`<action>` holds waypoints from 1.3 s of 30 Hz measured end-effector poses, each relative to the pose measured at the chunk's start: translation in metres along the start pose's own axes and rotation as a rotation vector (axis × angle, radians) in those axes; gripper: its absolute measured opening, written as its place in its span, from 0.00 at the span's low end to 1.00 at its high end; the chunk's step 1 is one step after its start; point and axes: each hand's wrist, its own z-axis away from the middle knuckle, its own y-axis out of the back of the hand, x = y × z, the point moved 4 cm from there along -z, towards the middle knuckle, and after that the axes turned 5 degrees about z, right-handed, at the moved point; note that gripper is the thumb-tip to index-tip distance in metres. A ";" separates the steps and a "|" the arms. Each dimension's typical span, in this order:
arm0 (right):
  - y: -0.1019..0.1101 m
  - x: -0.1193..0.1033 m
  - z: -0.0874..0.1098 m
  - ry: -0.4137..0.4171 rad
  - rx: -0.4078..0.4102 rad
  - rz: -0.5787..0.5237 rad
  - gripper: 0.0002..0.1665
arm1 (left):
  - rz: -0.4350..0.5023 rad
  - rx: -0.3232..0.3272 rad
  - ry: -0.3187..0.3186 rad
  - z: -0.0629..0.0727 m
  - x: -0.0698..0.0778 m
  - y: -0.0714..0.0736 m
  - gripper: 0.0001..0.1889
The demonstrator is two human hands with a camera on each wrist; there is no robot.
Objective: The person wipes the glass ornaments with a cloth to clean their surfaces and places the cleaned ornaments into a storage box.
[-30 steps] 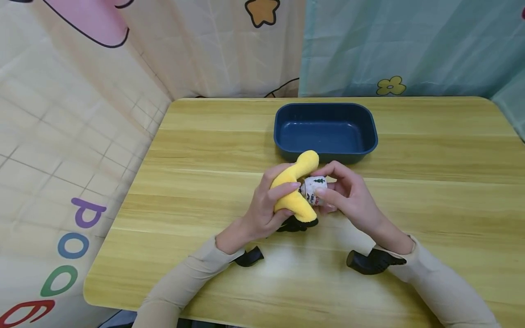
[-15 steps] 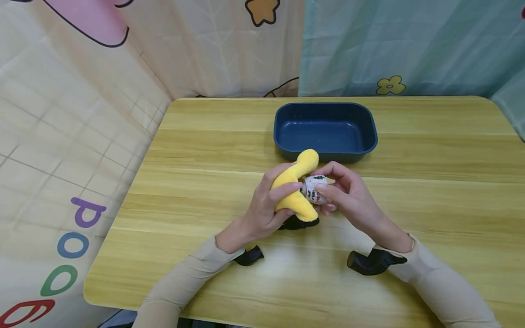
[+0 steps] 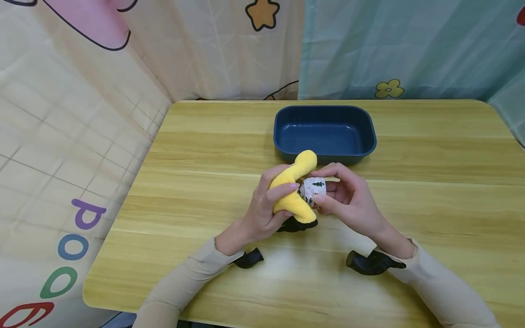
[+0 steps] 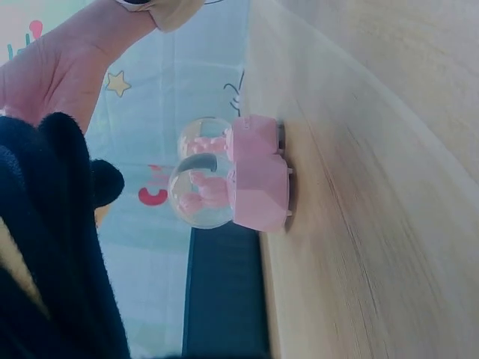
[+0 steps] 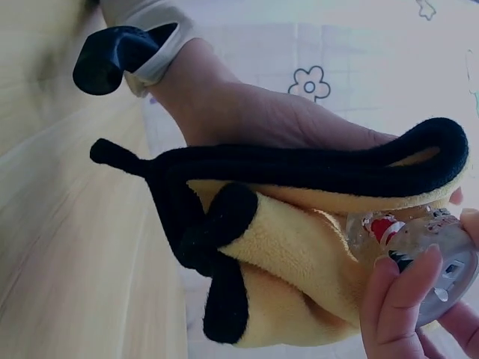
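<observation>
My left hand (image 3: 266,205) grips a folded yellow cloth (image 3: 290,182) with black edging, above the table. My right hand (image 3: 354,198) pinches a small snow globe (image 3: 315,187) by its white base, which has a green tree printed on it. The globe's dome end is against the cloth and mostly hidden in the head view. In the right wrist view the clear dome with a red-and-white figure pokes out of the cloth (image 5: 299,254), and fingers (image 5: 400,307) of my right hand hold the grey underside of the snow globe (image 5: 449,277).
Behind the hands stands a dark blue tub (image 3: 280,146) on the wooden table (image 3: 205,196). The left wrist view shows two pink-based snow globes (image 4: 258,187) standing on the table; I cannot make them out in the head view. Printed curtains (image 3: 213,50) hang behind.
The snow globe's base has turned between my right fingers: the lettering has rolled downward and the green tree now faces up. My left hand and the cloth have hardly moved.
</observation>
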 end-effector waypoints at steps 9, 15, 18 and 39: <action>-0.005 -0.008 -0.001 0.288 -0.003 0.091 0.23 | 0.099 0.011 0.063 -0.002 0.002 0.002 0.20; -0.007 -0.016 0.002 0.508 0.054 0.368 0.27 | 0.184 0.013 0.113 -0.002 0.003 0.002 0.22; -0.009 -0.021 0.003 0.604 0.084 0.560 0.28 | 0.229 0.019 0.133 -0.003 0.004 0.002 0.22; -0.010 -0.009 -0.005 0.386 0.009 0.397 0.30 | 0.503 0.119 0.597 0.006 -0.003 -0.003 0.39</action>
